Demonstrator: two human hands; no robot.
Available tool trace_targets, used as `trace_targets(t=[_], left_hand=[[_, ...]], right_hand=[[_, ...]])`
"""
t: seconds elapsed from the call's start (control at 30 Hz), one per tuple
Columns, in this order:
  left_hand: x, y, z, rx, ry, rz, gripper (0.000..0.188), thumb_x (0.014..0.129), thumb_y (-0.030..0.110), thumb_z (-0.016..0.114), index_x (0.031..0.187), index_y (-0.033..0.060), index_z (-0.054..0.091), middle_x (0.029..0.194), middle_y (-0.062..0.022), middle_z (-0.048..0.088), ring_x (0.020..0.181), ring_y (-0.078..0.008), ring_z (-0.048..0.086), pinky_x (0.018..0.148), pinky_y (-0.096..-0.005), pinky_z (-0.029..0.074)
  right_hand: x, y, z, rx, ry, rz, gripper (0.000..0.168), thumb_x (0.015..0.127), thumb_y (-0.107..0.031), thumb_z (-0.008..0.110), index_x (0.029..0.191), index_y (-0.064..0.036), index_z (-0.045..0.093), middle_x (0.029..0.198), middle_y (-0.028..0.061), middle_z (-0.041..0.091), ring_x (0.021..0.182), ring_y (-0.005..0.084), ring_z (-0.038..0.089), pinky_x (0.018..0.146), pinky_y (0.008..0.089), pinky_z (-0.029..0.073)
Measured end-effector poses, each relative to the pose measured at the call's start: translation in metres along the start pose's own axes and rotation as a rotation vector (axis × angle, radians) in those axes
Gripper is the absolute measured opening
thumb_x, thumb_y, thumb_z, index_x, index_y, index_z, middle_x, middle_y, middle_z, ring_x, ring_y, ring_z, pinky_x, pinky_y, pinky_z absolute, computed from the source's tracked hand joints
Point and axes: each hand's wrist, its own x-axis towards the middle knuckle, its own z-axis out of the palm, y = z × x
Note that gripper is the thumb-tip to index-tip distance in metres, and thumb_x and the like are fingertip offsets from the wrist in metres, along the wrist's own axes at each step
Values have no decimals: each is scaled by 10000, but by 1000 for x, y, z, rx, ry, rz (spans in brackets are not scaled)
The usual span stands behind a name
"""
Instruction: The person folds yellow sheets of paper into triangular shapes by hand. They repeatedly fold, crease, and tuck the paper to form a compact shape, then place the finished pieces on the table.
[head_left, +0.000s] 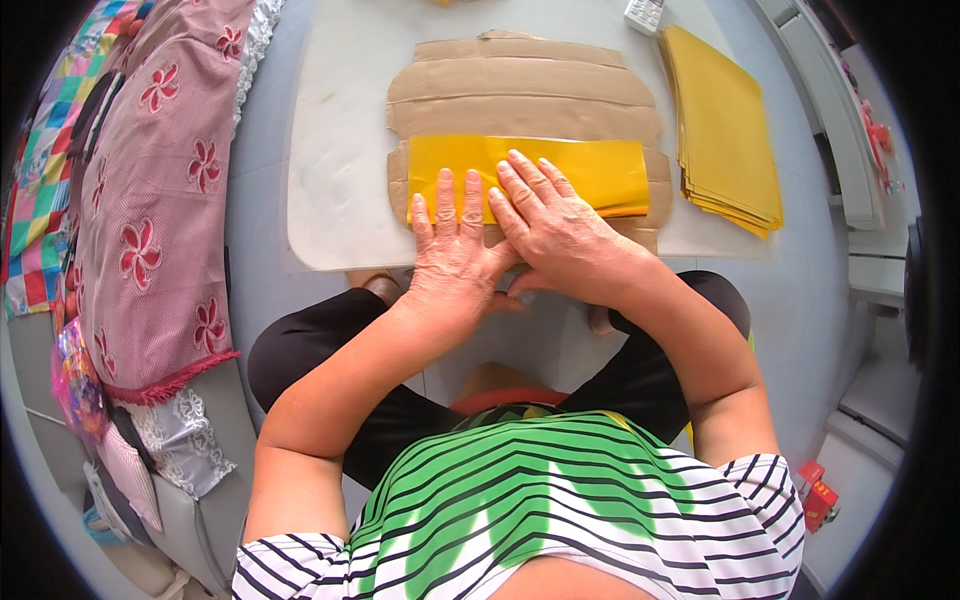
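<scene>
A strip of shiny gold paper (592, 176), seemingly folded over, lies lengthwise across a flattened piece of brown cardboard (517, 86). My left hand (454, 251) rests palm down with its fingertips spread on the left part of the paper. Beside it, my right hand (559, 225) lies flat and slanted, its fingers reaching over the middle of the strip. The two hands meet near the thumbs, in front of the paper's near edge. Neither hand grips anything. Under my palms, part of the near edge is hidden.
A stack of gold paper sheets (724, 135) lies to the right on the white table (337, 150). Behind it is a white remote control (643, 15). At left stands a seat under a pink flowered cover (169, 187). A red box (819, 499) sits at lower right.
</scene>
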Motion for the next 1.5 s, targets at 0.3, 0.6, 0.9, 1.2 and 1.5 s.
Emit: trace_targets(t=[0.3,0.6,0.9,1.2,1.5], left_hand=[[-1,-10,-21,-105,-110,53,1082,622,550,841,1525,309,297,1549,-364,27,1423,-584,-57,1062,-754,59],[-2,-3,-26,-22,-141,44,1065,695,505,822,1545,213,250,1550,-376,2,1431,-574,-70,1095,-712,57],[10,-19,-22,-78,-46,84,975,678,523,821,1497,249,368,1581,-319,18,1460,-515,-57,1130,-663,46],[47,-84,-36,-278,59,324,361,841,336,746,1187,240,705,1555,-170,332,1492,-324,181,1208,-462,96],[69,-40,-20,-33,138,163,509,943,371,594,1358,82,537,1523,-218,357,1471,-340,234,1196,-497,141]], right_hand=[[-13,4,14,114,111,44,1012,665,-431,816,1412,94,379,1495,283,345,1444,395,267,1187,514,193],[-51,14,17,-25,99,167,1061,620,-386,844,1427,89,345,1517,276,315,1464,383,232,1197,531,143],[-100,25,7,-65,8,406,1114,602,-319,866,1466,68,279,1558,256,233,1484,371,168,1206,527,117],[-98,27,7,-113,93,306,932,712,-223,786,1483,1,312,1572,173,271,1483,308,208,1211,502,126],[-72,7,28,-130,273,126,505,854,-102,581,1342,8,513,1417,173,513,1370,292,444,1183,486,233]])
